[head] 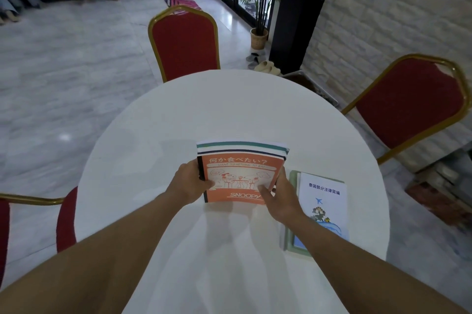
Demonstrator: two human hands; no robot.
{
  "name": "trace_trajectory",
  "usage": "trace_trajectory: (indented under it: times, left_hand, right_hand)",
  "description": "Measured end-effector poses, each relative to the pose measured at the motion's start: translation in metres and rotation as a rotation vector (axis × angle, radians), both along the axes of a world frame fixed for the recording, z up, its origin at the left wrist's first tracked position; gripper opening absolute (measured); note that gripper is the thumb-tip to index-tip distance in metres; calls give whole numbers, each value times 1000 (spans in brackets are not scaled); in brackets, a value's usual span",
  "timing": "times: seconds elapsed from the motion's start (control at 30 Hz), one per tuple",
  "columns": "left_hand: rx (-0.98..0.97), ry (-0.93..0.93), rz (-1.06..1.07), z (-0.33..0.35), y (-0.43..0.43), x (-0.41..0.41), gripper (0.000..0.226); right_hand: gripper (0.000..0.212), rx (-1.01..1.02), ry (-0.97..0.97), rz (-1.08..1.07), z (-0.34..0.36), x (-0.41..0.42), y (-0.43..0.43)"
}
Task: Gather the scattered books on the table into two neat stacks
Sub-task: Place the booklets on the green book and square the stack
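A stack of books sits at the middle of the round white table; its top book has an orange Snoopy cover, with dark-blue and green covers showing at the far edge beneath. My left hand grips the stack's left side, thumb on the cover. My right hand grips its right side, thumb on the cover's near corner. A second stack lies to the right: a white booklet with blue lettering and a plane picture on top of a pale green book.
Red chairs with gold frames stand around the table: one at the far side, one at the right, one at the near left. A potted plant and slippers sit by the glass door beyond.
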State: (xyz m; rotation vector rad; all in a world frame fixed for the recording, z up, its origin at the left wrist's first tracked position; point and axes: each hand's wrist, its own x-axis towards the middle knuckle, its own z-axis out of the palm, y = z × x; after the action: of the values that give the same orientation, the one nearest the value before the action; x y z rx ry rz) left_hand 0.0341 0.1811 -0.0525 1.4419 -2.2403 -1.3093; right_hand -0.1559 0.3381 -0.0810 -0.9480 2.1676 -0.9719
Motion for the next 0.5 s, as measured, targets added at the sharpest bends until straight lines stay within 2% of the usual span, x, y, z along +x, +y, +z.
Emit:
trace_trajectory:
  times: [0.13, 0.2, 0.33, 0.5]
  left_hand:
    - [18, 85, -37, 8, -9, -3, 56]
    - [6, 87, 10, 10, -15, -6, 55]
    - [44, 22, 130, 4, -28, 5, 55]
    - [68, -117, 96, -19, -32, 23, 38]
  right_hand:
    - [45, 25, -11, 16, 3, -3, -5]
    - [47, 28, -48, 26, 6, -4, -11]
    - [58, 63, -159, 71, 7, 4, -29]
    - [58, 221, -217, 141, -15, 21, -47]
